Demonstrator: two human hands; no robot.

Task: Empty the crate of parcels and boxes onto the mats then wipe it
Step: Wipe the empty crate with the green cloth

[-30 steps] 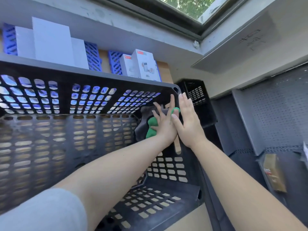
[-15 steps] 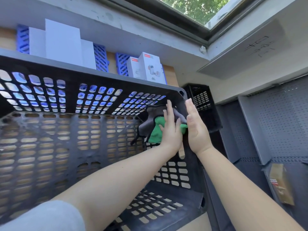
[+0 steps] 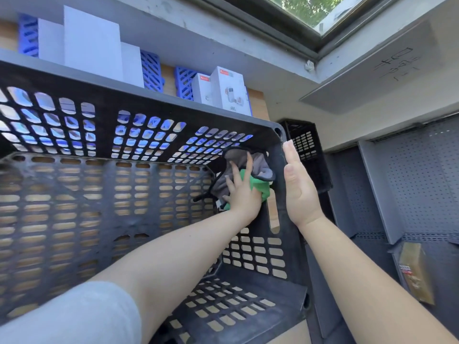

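A black perforated crate (image 3: 104, 199) fills the left and middle of the view, tipped so I look into its empty inside. My left hand (image 3: 242, 192) reaches into its far right corner and presses a grey and green cloth (image 3: 260, 180) flat against the inner wall, fingers spread. My right hand (image 3: 298, 189) lies flat with straight fingers against the outside of the crate's right end wall. Beyond the crate, white boxes (image 3: 92, 43) and small product boxes (image 3: 223, 91) stand on blue mats (image 3: 151, 70).
A second black crate (image 3: 308, 150) stands behind the right end. Grey perforated shelving (image 3: 417, 175) runs along the right, with a brown parcel (image 3: 414, 274) on a lower shelf. A window (image 3: 310, 8) is above.
My left hand has slid the cloth left and deeper into the crate's corner, away from the right hand. The right hand stays flat on the outside wall.
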